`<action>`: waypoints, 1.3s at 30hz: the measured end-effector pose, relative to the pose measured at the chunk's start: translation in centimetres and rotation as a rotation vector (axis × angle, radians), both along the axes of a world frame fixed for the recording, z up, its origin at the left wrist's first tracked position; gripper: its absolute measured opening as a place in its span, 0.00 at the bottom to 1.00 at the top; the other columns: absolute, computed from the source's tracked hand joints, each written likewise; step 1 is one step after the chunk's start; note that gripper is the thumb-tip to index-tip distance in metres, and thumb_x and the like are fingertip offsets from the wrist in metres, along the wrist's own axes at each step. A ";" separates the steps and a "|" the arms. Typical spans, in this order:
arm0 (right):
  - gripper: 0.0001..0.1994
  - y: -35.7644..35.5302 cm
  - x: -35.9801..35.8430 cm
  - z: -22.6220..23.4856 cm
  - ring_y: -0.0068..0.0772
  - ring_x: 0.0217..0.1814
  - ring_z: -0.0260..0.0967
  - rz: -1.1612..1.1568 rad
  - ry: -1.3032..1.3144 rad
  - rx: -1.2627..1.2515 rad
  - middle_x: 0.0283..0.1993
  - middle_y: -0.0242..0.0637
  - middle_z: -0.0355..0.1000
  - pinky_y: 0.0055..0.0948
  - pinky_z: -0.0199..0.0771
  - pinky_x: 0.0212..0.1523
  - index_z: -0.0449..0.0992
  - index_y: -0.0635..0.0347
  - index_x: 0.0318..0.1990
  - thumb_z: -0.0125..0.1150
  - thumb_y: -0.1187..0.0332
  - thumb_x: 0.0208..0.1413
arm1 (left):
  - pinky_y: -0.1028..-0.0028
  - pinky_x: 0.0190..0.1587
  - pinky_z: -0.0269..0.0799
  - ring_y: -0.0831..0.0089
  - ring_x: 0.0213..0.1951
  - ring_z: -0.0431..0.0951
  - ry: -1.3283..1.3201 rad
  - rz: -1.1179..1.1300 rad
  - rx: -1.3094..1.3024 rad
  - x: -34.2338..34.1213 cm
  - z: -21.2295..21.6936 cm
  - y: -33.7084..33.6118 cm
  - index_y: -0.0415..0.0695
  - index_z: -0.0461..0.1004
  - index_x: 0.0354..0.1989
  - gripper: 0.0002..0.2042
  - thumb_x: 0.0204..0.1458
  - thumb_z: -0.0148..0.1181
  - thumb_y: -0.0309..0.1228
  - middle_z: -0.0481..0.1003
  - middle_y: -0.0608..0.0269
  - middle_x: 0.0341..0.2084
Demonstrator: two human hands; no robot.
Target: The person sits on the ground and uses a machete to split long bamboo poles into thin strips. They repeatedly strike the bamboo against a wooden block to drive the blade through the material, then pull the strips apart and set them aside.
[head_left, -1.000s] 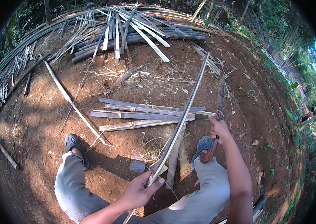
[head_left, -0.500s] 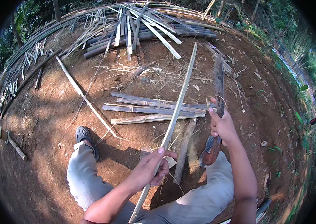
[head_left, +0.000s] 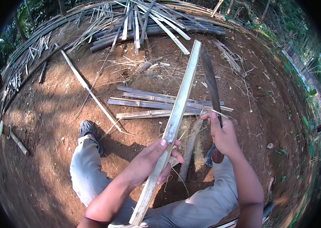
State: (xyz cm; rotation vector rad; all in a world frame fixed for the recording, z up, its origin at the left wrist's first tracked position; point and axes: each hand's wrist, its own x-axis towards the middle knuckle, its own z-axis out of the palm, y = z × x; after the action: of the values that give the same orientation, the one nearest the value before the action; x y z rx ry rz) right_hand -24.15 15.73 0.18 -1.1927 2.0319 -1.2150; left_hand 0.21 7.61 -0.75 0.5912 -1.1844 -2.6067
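A long split bamboo strip (head_left: pixel 183 95) slants upward from near my lap, its pale hollow inner face turned toward me. My left hand (head_left: pixel 151 161) grips it below the middle, thumb on top and fingers beneath. In my right hand (head_left: pixel 223 133) is a machete (head_left: pixel 209 72), its dark blade pointing up and away beside the strip's far end. The blade looks apart from the strip. Part of the brown wooden handle (head_left: pixel 217 155) shows below my fist. A thin pale shaving (head_left: pixel 217 112) lies by my right thumb and forefinger.
Several split bamboo pieces (head_left: pixel 149 104) lie on the soil ahead, and a short log (head_left: pixel 191 150) lies between my feet. A long pole (head_left: pixel 88 89) rests at the left. Farther off is a large heap of bamboo (head_left: pixel 153 36). A stick with a round end (head_left: pixel 16 140) lies far left.
The strip has been rolled so that its broad inner face shows instead of its narrow edge. The machete has tilted leftward, its tip nearer the strip.
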 end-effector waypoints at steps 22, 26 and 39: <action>0.05 -0.9 5.5 -1.8 0.42 0.21 0.74 0.433 0.904 -0.157 0.19 0.38 0.71 0.38 0.73 0.21 0.71 0.58 0.30 0.61 0.72 0.47 | 0.80 0.09 0.58 0.76 0.08 0.62 -0.021 0.169 0.041 -0.2 -2.5 0.7 0.43 0.66 0.40 0.19 0.67 0.37 0.47 0.65 0.65 0.14; 0.07 -1.5 4.8 -2.8 0.46 0.21 0.73 0.410 0.864 -0.158 0.19 0.42 0.70 0.40 0.72 0.22 0.71 0.59 0.29 0.62 0.68 0.50 | 0.81 0.09 0.56 0.78 0.07 0.61 -0.012 0.105 -0.036 0.4 -3.6 0.8 0.43 0.65 0.42 0.18 0.68 0.37 0.46 0.65 0.65 0.13; 0.12 -4.0 -5.5 -1.3 0.61 0.35 0.74 -0.189 0.902 0.172 0.29 0.57 0.75 0.52 0.75 0.36 0.78 0.65 0.36 0.60 0.63 0.56 | 0.79 0.08 0.52 0.78 0.06 0.57 -0.297 0.058 -0.080 -0.3 -1.0 2.5 0.43 0.61 0.39 0.15 0.69 0.30 0.40 0.61 0.64 0.10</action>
State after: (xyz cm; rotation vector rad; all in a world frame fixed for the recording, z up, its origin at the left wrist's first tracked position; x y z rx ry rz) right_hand -29.66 11.71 -1.12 -1.6745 2.8614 -0.5667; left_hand -0.10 10.11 -1.77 1.0074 -1.3253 -2.4697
